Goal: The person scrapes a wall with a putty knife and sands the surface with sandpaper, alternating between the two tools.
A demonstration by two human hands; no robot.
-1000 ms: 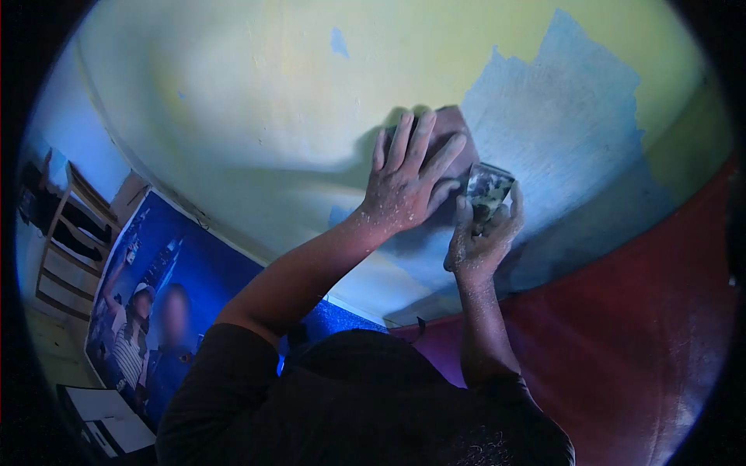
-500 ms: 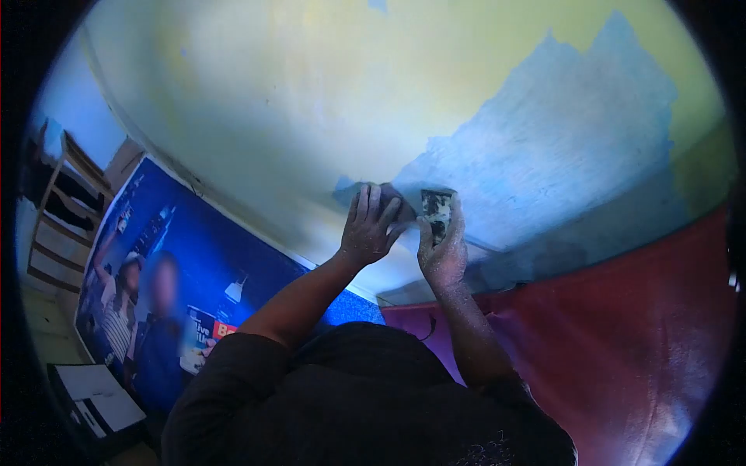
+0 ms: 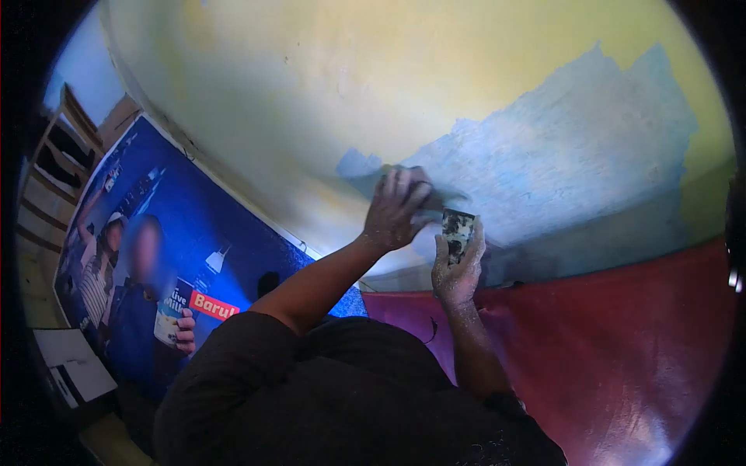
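we press left hand (image 3: 396, 208) flat on blurred pad (image 3: 440, 196) against wall (image 3: 311, 101), frame centre, fingers together; right hand (image 3: 457, 273) just lower right, fingers clamped on paint-flecked scraper (image 3: 458, 231); blue scraped patch (image 3: 575, 147) upper right

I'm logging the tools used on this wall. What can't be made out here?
Head view only:
- Thing under the left hand: covered by the fingers and motion-blurred; its kind is unclear.
- Speckled tool in the right hand: lower part hidden in the palm.
- Poster lettering: partly covered by the left arm, otherwise small.
- Wall: cut off by the dark lens rim.
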